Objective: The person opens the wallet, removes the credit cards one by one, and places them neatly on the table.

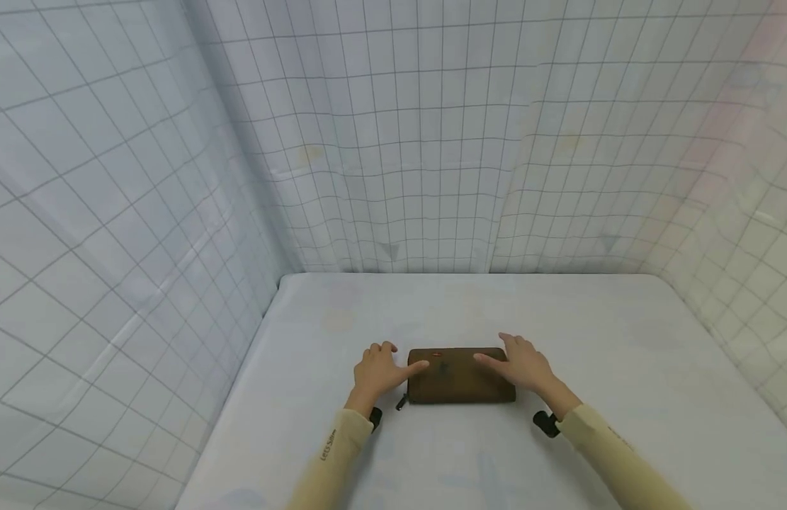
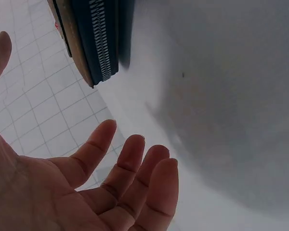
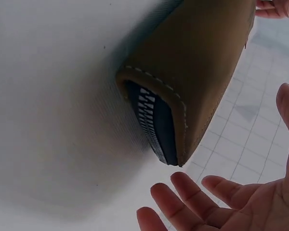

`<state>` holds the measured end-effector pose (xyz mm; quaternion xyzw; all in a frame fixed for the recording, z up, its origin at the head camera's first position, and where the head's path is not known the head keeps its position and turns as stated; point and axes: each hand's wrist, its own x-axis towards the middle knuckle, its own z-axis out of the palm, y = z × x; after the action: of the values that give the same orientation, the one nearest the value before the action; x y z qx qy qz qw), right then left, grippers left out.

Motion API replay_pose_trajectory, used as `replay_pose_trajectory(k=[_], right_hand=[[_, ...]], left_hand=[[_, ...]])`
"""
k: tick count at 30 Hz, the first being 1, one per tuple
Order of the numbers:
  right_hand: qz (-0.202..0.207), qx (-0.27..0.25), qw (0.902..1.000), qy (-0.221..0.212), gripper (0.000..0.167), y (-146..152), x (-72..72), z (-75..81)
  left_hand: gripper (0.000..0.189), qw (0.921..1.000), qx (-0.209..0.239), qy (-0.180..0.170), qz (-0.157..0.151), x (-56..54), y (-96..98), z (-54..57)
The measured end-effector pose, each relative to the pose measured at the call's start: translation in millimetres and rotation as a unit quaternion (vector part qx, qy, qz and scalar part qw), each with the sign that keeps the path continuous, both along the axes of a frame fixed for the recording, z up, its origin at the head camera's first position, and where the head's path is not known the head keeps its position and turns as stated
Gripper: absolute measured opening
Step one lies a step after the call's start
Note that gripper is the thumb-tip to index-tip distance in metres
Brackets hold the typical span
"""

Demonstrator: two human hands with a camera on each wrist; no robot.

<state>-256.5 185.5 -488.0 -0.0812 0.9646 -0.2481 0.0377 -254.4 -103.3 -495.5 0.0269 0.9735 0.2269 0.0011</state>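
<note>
white cloth walls with a dark grid (image 1: 393, 142), behind the brown wallet (image 1: 457, 386) and off to both sides of it. under the wallet, a white-covered bench (image 1: 623, 333). nearer than the wallet, to its left and right, pale yellow sleeves (image 1: 316, 482), with small dark lettering (image 1: 328, 446) on the left one. at the wallet's left end, the left hand (image 1: 377, 368); at its right end, the right hand (image 1: 525, 365); flat between the two, long sides crosswise, the wallet.

left fingers (image 2: 164, 187) gently bent, thumb well away from them, clasping nothing; in the left wrist view, just beside the wallet's end, with a gap between. right fingers (image 3: 176, 207) slightly bent and a little fanned, thumb again wide of them, clasping nothing; in the right wrist view, near the wallet's end, also with a gap. in the head view, left thumb (image 1: 419, 368) across the wallet's left edge, right thumb (image 1: 491, 363) over its right part.

nearer than the wallet's right end, at the wrist, a black device (image 1: 546, 423). round the wallet's end, a pale-toothed zip (image 3: 147, 115) on dark blue. at the wallet's near left corner, a dark zip pull (image 1: 402, 402). by the wallet's far edge, left of its middle, a tiny red mark (image 1: 437, 354).
</note>
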Motion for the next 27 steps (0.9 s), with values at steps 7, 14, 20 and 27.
replay_pose_trajectory(k=[7, 14, 20, 27], right_hand=[[-0.044, -0.102, 0.9925, -0.051, 0.091, 8, -2.7, -14.6], [-0.067, -0.155, 0.9793, -0.112, 0.088, 13, -4.0, -27.4], [-0.081, -0.164, 0.9772, -0.107, 0.09, 11, -3.9, -35.6], [-0.084, -0.181, 0.974, -0.108, 0.096, 11, -3.8, -39.5]], left_hand=[[0.075, 0.9995, 0.012, -0.027, 0.002, 0.6, 7.3, -16.1], [0.069, 0.9988, 0.038, -0.026, -0.013, 1.5, 10.2, -20.8], [0.066, 0.9965, 0.063, -0.019, -0.051, 3.0, 2.9, -28.5], [0.061, 0.9942, 0.077, -0.008, -0.074, 2.0, -1.6, -29.1]])
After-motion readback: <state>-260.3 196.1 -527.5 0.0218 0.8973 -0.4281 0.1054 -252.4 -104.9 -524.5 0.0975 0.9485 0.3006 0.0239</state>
